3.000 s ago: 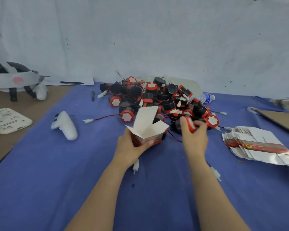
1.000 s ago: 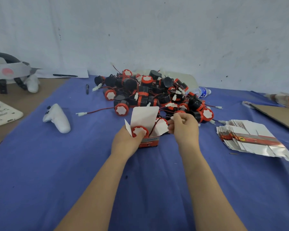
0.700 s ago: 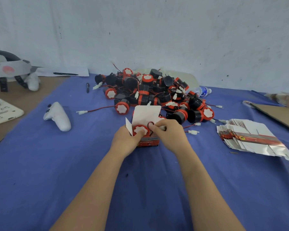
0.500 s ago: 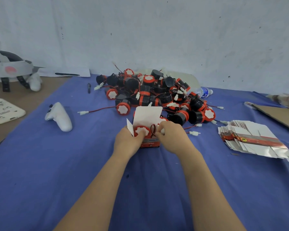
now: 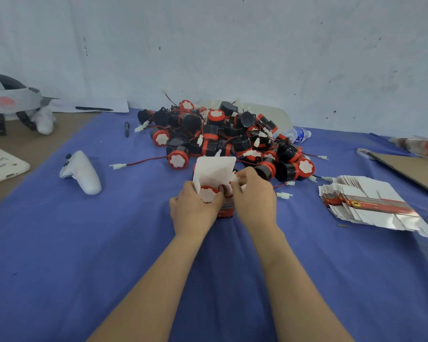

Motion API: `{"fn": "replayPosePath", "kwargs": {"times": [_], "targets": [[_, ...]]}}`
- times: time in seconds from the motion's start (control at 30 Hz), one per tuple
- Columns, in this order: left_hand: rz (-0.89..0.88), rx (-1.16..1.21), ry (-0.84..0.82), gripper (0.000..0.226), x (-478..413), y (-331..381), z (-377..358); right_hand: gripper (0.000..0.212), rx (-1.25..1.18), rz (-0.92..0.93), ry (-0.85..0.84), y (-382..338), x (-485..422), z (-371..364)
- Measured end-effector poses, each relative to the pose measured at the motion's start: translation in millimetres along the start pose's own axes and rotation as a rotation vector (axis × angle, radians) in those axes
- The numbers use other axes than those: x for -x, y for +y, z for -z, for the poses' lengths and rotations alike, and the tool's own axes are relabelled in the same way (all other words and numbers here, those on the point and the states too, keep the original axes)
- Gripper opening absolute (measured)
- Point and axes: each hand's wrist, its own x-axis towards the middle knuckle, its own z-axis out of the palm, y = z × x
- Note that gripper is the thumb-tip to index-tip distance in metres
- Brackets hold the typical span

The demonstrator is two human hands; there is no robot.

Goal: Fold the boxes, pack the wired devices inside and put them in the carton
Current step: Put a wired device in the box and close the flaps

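Small cardboard box (image 5: pixel 227 211) sits on the blue cloth (image 5: pixel 84 243) right in front of the device pile (image 5: pixel 223 137), standing upright with its mouth open. The outside is glossy red print, the inside plain white card, and the lid flap (image 5: pixel 215 172) sticks straight up with rounded corners.

Left hand (image 5: pixel 194 211) has its fingers wrapped around the box's left side, thumb up by the opening. One wired device (image 5: pixel 208 193) is sitting in the mouth: round, with a red plastic rim and a white scalloped disc on its face. A loop of thin red wire (image 5: pixel 223 189) pokes up just beside it.

Right hand (image 5: pixel 255 201) is at the right edge of the opening, fingertips curled and pinching a white bit (image 5: pixel 235 179). I can't tell if that's the plug or a side flap.

The pile is a tangle of stubby black cylinders, red rims and white plugs on skinny red leads.

Off to the right there's a fanned stack of flat boxes (image 5: pixel 366 206), shiny white with a red band. Past that lies a brown cardboard sheet (image 5: pixel 413 169).

On the left sits a smooth white controller (image 5: pixel 83 172), well apart from the box. A clear plastic bottle (image 5: pixel 298 134) lies behind the pile.
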Motion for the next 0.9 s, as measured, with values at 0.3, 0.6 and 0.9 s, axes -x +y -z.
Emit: {"fn": "replayPosePath", "kwargs": {"times": [0.3, 0.6, 0.9], "targets": [[-0.042, 0.016, -0.075, 0.048, -3.8, -6.4, 6.0, 0.018, 0.000, -0.132, -0.130, 12.0, -7.8, -15.8], [-0.385, 0.125, 0.016, 0.048, 1.4, -10.4, 15.6, 0.049, -0.289, -0.332, -0.130, 11.2, -10.3, -19.0], [-0.497, -0.149, 0.124, 0.036, 3.2, -5.1, 12.6, 0.023, -0.178, -0.131, -0.213, 10.6, -5.5, -16.8]]}}
